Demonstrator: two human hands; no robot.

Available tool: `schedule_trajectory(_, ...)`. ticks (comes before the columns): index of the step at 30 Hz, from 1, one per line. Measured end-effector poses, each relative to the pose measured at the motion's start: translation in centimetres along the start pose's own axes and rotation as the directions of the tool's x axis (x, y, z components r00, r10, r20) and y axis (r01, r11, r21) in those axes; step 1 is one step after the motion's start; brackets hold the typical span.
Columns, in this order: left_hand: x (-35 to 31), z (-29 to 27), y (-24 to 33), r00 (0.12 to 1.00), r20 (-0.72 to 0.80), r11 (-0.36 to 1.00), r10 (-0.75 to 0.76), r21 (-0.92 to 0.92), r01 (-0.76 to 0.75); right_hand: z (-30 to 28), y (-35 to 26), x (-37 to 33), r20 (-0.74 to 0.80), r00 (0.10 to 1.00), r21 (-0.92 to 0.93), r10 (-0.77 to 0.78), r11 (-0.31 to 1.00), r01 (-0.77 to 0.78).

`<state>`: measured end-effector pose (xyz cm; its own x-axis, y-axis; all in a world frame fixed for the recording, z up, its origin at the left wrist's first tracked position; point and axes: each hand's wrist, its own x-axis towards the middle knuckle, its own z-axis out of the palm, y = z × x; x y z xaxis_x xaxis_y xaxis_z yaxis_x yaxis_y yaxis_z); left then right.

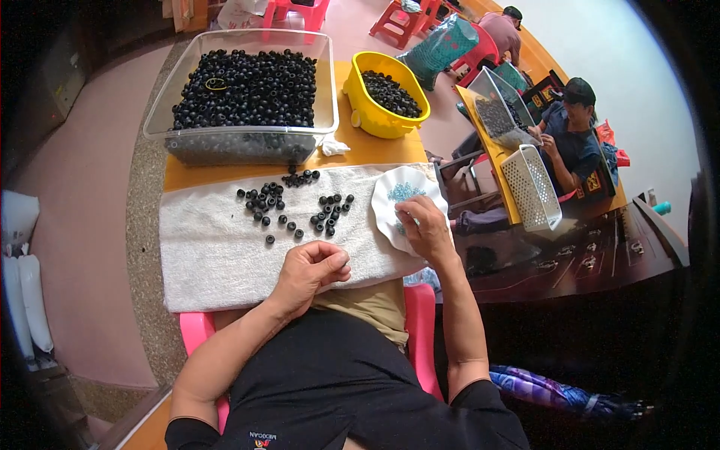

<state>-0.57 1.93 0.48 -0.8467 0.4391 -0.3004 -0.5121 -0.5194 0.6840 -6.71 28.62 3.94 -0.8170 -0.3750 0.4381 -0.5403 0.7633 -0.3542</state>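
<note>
My left hand (pixel 309 271) is closed in a pinch above the near part of a white towel (pixel 217 270); whatever its fingers hold is hidden. Several black, round, bead-like pieces with holes (pixel 264 199) lie loose on the towel just beyond it, in loose clusters. My right hand (pixel 426 225) is over a white scalloped plate (pixel 384 202) at the towel's right end. Its fingers are bunched together at the small pale-blue bits (pixel 405 190) heaped on the plate, and anything between the fingertips is too small to make out.
Beyond the towel stand a clear plastic bin (pixel 238 139) full of black pieces and a yellow tub (pixel 365 120) holding more. A crumpled white tissue (pixel 334 146) lies between them. At right, a co-worker (pixel 574 135) sits beside another bin (pixel 499 112) and a white basket (pixel 531 187).
</note>
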Motion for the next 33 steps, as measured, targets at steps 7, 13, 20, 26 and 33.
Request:
schedule_trajectory(7, 0.4, 0.4, -0.5, 0.999, 0.036, 0.994, 0.04, 0.101, -0.044, -0.8, -0.4, -1.0, -0.012, 0.981, 0.288, 0.193, 0.94, -0.181)
schedule_trajectory(13, 3.4, 4.9, 0.5, 0.998, 0.021, 0.967, 0.058, 0.246, -0.061, -1.6, -1.0, -2.0, 0.106, 0.939, 0.498, 0.327, 0.8, -0.335)
schedule_trajectory(20, 7.0, 7.1, 0.2, 0.988, 0.153, 0.978, -0.022, 0.206, -0.01, -2.6, -1.2, -2.4, 0.157, 0.943, 0.653, 0.294, 0.685, -0.322)
schedule_trajectory(26, 8.0, 7.1, 0.5, 0.977, 0.202, 0.971, -0.066, 0.239, 0.016, -3.0, -0.8, -2.7, 0.169, 0.954, 0.678, 0.246, 0.674, -0.294)
schedule_trajectory(33, 8.5, 6.8, 0.3, 0.975, 0.21, 0.961, -0.076, 0.276, 0.016, -2.7, -0.6, -2.9, 0.177, 0.951, 0.709, 0.252, 0.638, -0.301)
